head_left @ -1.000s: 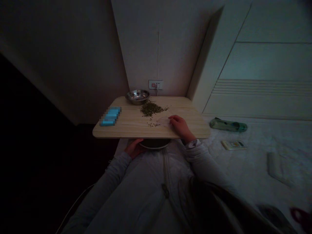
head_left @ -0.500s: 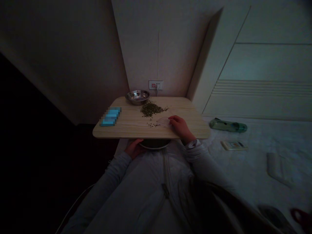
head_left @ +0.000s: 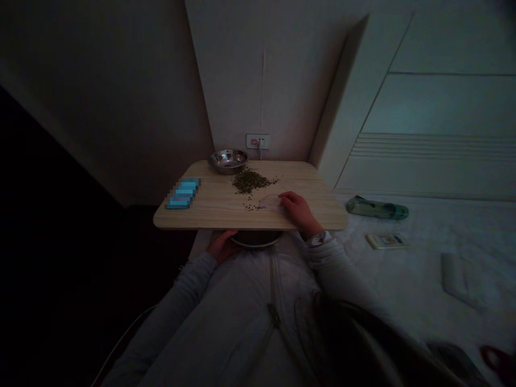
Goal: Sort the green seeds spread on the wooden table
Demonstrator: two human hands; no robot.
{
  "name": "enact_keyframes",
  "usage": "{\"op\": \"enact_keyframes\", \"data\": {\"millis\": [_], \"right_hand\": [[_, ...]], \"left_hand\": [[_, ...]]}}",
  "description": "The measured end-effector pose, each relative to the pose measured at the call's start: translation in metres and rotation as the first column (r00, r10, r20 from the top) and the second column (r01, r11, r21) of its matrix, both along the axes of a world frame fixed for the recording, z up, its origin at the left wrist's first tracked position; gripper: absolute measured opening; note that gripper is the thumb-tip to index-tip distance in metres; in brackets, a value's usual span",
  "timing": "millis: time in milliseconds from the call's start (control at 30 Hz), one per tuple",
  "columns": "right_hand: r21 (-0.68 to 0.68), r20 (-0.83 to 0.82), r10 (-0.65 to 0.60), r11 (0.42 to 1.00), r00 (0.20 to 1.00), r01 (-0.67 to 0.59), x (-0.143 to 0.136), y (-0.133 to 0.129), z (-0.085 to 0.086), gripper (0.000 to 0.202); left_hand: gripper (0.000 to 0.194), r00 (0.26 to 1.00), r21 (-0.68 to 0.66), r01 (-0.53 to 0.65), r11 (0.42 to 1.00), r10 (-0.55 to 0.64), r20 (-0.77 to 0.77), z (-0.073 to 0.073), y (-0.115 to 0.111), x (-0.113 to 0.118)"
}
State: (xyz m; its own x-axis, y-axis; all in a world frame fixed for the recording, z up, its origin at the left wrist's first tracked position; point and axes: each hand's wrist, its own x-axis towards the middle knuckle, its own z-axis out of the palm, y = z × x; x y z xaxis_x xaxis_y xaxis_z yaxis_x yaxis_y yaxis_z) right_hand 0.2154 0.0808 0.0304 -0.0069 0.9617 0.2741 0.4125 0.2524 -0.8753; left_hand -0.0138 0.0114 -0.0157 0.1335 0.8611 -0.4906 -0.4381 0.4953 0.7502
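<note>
On the light wooden table [head_left: 209, 212] my right hand [head_left: 297, 210] is closed on the edge of a clear, thin, rounded plastic piece [head_left: 269, 201], whose exact kind I cannot make out. Its far edge lies beside a few scattered small green beans [head_left: 250, 207]. Further back is a larger pile of the beans [head_left: 249, 181]. Below the table's front edge, my left hand [head_left: 221, 246] grips the left side of a dark bowl with a pale rim [head_left: 255, 246], partly hidden under the tabletop.
A shiny metal bowl [head_left: 228, 161] stands at the table's back left, and a blurred-out phone [head_left: 183, 193] lies on the left. On the white bedding at right are a green bottle [head_left: 377, 208] and a pale phone-like object [head_left: 387, 241]. A wall socket [head_left: 258, 141] holds a plug.
</note>
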Motion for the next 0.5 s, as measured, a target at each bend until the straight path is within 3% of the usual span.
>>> {"op": "enact_keyframes", "data": {"millis": [500], "right_hand": [[-0.019,-0.031,0.011,1.0,0.999,-0.012,0.0002,0.0009,-0.0008,0.025]], "left_hand": [[0.011,1.0,0.029,0.017,0.999,-0.017,0.004,-0.0011,-0.0009,-0.0007]]}}
